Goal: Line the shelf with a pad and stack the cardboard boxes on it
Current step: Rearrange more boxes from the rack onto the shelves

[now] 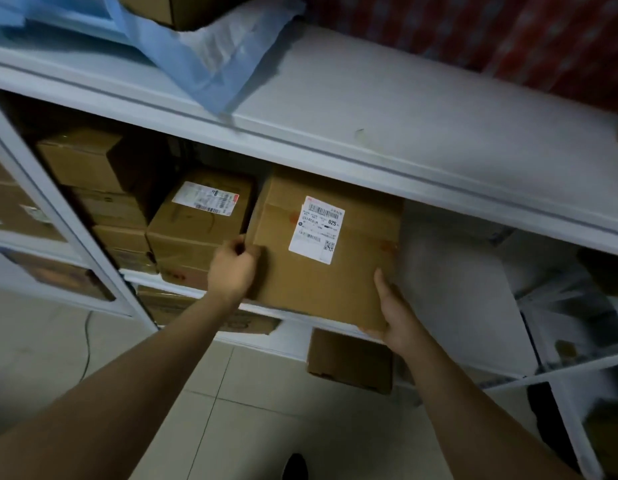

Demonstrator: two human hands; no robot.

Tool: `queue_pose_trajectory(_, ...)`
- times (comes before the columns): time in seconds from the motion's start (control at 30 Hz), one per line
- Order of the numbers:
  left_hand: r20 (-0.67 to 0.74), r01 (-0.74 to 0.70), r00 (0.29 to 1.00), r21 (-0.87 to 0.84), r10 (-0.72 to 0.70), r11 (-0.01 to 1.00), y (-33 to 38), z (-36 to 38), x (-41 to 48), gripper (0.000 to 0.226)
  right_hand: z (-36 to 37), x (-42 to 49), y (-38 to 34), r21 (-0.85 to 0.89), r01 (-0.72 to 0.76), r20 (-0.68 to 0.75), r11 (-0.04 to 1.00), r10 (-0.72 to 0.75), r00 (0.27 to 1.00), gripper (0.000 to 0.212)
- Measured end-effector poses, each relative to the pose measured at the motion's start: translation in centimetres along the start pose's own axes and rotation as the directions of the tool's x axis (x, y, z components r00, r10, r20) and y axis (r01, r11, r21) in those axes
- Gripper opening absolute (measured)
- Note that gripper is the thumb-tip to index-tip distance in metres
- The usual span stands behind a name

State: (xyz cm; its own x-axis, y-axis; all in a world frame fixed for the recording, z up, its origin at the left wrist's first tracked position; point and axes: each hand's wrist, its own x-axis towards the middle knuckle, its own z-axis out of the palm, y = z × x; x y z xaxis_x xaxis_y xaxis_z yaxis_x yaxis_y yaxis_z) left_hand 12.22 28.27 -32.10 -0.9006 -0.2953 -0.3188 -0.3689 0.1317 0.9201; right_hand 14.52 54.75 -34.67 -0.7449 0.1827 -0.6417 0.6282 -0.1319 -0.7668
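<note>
With my left hand (234,268) curled over the near-left corner of the labelled cardboard box (321,251) and my right hand (392,313) flat under its near-right corner, I hold it tilted, half inside the shelf (300,315). Its long axis points into the bay. The neighbouring labelled box (196,223) sits just left, almost touching; the white pad (449,289) lies to the right.
</note>
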Motion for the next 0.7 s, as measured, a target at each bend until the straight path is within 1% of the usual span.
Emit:
queue_pose_trajectory(0.07,-0.065,-0.041,0.997,-0.065,0.037,0.997,1.3,-0.7,1.5,0.047,1.6,1.4,-1.7,0.012,0.027,0.067,1.0,-0.028,0.997,0.078)
queue_pose_trajectory(0.13,-0.151,-0.077,0.987,-0.13,0.057,0.989,2.6,-1.7,3.0,0.046,4.0,2.6,-3.5,0.011,0.028,0.088,1.0,-0.029,0.996,0.071)
queue_pose_trajectory(0.2,-0.223,-0.091,0.974,-0.191,0.048,0.977,3.5,-2.9,4.3,0.045,6.9,3.4,-5.1,-0.007,0.032,0.084,0.999,-0.032,0.996,0.074)
queue_pose_trajectory(0.3,-0.335,-0.101,0.942,-0.228,0.02,0.968,3.6,-5.0,6.6,0.049,11.5,4.4,-7.6,-0.051,0.02,0.119,0.999,-0.013,0.993,0.087)
queue_pose_trajectory(0.4,-0.456,-0.067,0.889,-0.245,-0.054,0.967,2.6,-7.0,8.4,0.054,15.1,5.2,-8.7,-0.105,0.003,0.105,0.994,0.008,0.994,0.084)
queue_pose_trajectory(0.47,-0.478,-0.02,0.87,-0.274,-0.119,0.961,1.5,-8.0,9.3,0.053,16.9,5.8,-8.5,-0.127,-0.041,0.099,0.991,0.054,0.994,0.088)
queue_pose_trajectory(0.53,-0.473,0.017,0.865,-0.302,-0.165,0.953,0.5,-8.6,9.7,0.052,18.0,6.1,-8.0,-0.143,-0.075,0.108,0.987,0.091,0.99,0.084)
queue_pose_trajectory(0.6,-0.475,0.023,0.861,-0.314,-0.179,0.949,0.1,-8.9,9.9,0.053,18.5,6.2,-7.5,-0.148,-0.101,0.124,0.984,0.12,0.985,0.078)
queue_pose_trajectory(0.7,-0.475,-0.013,0.865,-0.344,-0.163,0.939,0.1,-9.4,10.4,0.058,19.4,6.2,-6.9,-0.106,-0.113,0.128,0.988,0.126,0.984,0.078)
